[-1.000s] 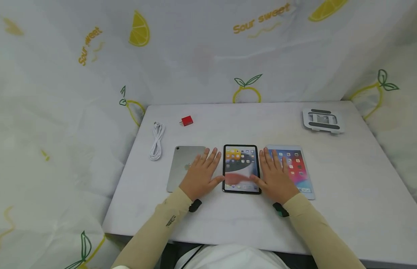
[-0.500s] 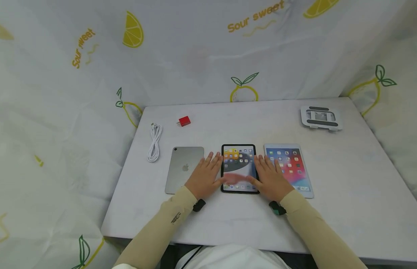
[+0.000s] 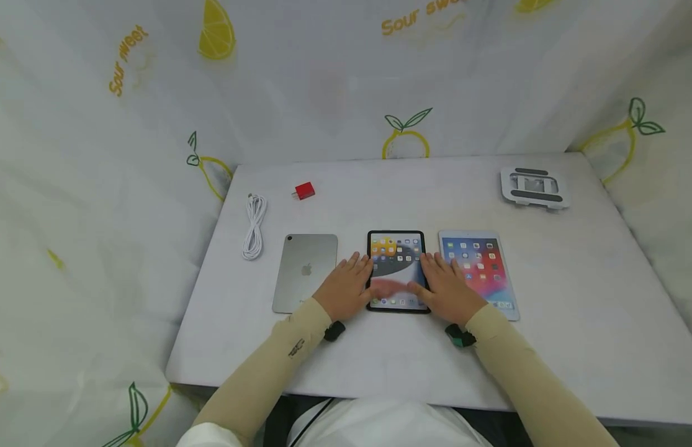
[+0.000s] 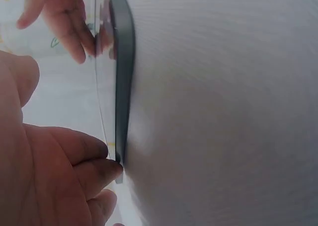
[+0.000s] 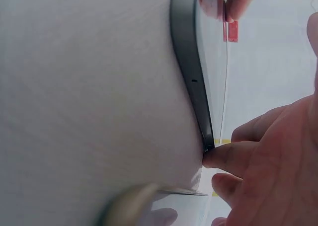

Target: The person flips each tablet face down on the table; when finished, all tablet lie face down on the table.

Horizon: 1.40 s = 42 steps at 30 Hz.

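A black-framed tablet (image 3: 398, 254) lies screen up in the middle of the white table (image 3: 575, 298), its home screen lit. My left hand (image 3: 342, 288) lies flat against its left edge and my right hand (image 3: 446, 288) against its right edge, with both thumbs on the lower screen. The fingers look straight in the head view. In the left wrist view a fingertip (image 4: 94, 169) touches the tablet's dark rim (image 4: 124, 77). The right wrist view shows a fingertip (image 5: 233, 154) at the rim (image 5: 191, 72).
A silver tablet (image 3: 302, 270) lies face down to the left, and a white-framed tablet (image 3: 482, 267) with a lit screen lies to the right. Farther back are a coiled white cable (image 3: 254, 225), a red charger (image 3: 304, 190) and a folded stand (image 3: 534, 187). Lemon-print cloth walls surround the table.
Both hands have slid inward, off the two outer tablets, and now close in on the sides of the middle tablet. The tablets have not moved.
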{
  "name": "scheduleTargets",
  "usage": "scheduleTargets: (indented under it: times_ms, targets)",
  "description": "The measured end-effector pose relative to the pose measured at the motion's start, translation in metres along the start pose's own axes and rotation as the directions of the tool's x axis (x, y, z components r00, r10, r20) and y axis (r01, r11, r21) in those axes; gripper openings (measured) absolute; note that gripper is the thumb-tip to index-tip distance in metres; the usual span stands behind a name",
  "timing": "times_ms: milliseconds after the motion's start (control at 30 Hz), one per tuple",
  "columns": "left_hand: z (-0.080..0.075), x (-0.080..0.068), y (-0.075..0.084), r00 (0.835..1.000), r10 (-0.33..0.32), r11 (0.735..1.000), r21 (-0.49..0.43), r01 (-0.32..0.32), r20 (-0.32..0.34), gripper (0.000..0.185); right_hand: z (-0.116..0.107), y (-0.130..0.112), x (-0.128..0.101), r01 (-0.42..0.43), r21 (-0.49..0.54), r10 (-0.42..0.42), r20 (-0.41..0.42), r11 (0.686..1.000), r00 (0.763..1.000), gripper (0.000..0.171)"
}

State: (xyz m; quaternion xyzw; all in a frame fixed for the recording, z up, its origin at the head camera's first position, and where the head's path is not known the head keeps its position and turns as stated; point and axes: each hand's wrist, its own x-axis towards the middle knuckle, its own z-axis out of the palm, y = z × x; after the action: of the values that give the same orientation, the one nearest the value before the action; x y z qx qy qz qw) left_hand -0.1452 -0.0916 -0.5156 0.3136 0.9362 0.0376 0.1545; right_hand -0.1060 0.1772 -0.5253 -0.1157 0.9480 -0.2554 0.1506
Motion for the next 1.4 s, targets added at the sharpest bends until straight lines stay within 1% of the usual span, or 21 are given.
scheduleTargets:
  times_ms: [133, 200, 300, 400, 500, 600, 767, 900, 1033, 1233, 1333, 1400]
  targets:
    - [-0.010, 0.004, -0.006, 1.000, -0.020, 1.000, -0.010, 0.020, -0.003, 0.072, -0.008, -0.003, 0.010, 0.001, 0.017, -0.001, 0.014, 1.000, 1.000, 0.097]
    - [-0.013, 0.004, -0.007, 0.999, -0.033, 0.999, -0.008, 0.033, 0.007, 0.072, -0.009, -0.003, 0.012, -0.001, 0.012, 0.001, 0.023, 1.000, 1.000, 0.099]
    - [-0.012, 0.006, -0.007, 0.999, -0.035, 0.999, -0.014, 0.035, 0.038, 0.073, -0.008, 0.000, 0.011, -0.008, 0.012, 0.008, 0.041, 1.000, 0.999, 0.099]
    - [-0.011, 0.008, -0.004, 0.998, -0.029, 0.999, -0.029, 0.030, 0.053, 0.071, -0.005, 0.002, 0.008, -0.016, 0.042, 0.014, 0.047, 0.999, 0.999, 0.096]
    - [-0.017, 0.015, -0.003, 0.999, -0.025, 0.999, -0.047, 0.027, 0.043, 0.071, -0.012, 0.004, 0.008, -0.023, 0.072, 0.021, 0.035, 0.997, 0.999, 0.092]
    - [-0.020, 0.019, -0.002, 0.999, -0.031, 0.997, -0.069, 0.034, 0.045, 0.072, -0.016, 0.003, 0.008, -0.045, 0.104, 0.040, 0.052, 0.994, 0.998, 0.093]
    - [-0.018, 0.016, -0.002, 0.998, -0.042, 0.995, -0.093, 0.047, 0.052, 0.072, -0.016, 0.000, 0.006, -0.071, 0.159, 0.058, 0.080, 0.985, 0.995, 0.092]
    - [-0.014, 0.010, -0.002, 0.997, -0.050, 0.993, -0.102, 0.055, 0.057, 0.072, -0.015, -0.004, 0.005, -0.068, 0.216, 0.052, 0.080, 0.974, 0.995, 0.087]
    - [-0.014, 0.008, 0.000, 0.998, -0.043, 0.994, -0.102, 0.048, 0.050, 0.072, -0.017, -0.010, 0.001, -0.066, 0.229, 0.053, 0.064, 0.971, 0.997, 0.088]
    - [-0.016, 0.007, 0.007, 0.998, -0.047, 0.994, -0.097, 0.051, 0.042, 0.074, -0.032, -0.028, -0.011, -0.006, 0.224, 0.008, -0.008, 0.975, 1.000, 0.088]
    - [-0.018, 0.009, 0.010, 0.999, -0.034, 0.986, -0.164, 0.041, 0.042, 0.078, -0.043, -0.044, -0.016, 0.058, 0.232, -0.048, -0.051, 0.971, 0.998, 0.087]
    - [-0.019, 0.010, 0.012, 0.999, -0.016, 0.967, -0.253, 0.023, 0.029, 0.082, -0.050, -0.056, -0.017, 0.105, 0.242, -0.090, -0.069, 0.965, 0.993, 0.088]
